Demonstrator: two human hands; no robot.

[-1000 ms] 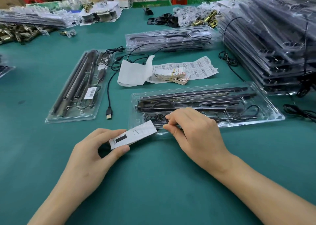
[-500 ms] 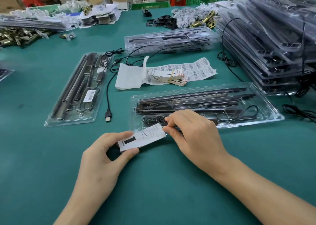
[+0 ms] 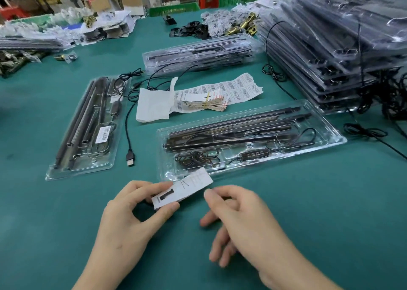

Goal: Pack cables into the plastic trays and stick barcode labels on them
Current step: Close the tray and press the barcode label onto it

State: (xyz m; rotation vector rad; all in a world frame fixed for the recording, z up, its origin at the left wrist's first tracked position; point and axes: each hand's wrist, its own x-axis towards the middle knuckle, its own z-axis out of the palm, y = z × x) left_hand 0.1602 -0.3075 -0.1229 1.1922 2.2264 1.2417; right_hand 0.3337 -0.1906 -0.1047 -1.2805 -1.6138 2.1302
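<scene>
Toward the table's front edge, the tray (image 3: 165, 170) holds dark bars (image 3: 231, 131), a coiled cable (image 3: 198, 157) and a button controller (image 3: 254, 154); the left tray (image 3: 52, 173) holds bars and a cable and bears a barcode label (image 3: 104, 133); the left hand (image 3: 127, 219) pinches a white card (image 3: 187, 187) at the tray's front-left corner; the right hand (image 3: 246, 219), which pinched the card's other end half a second ago, is now off it, fingers loose and empty.
</scene>
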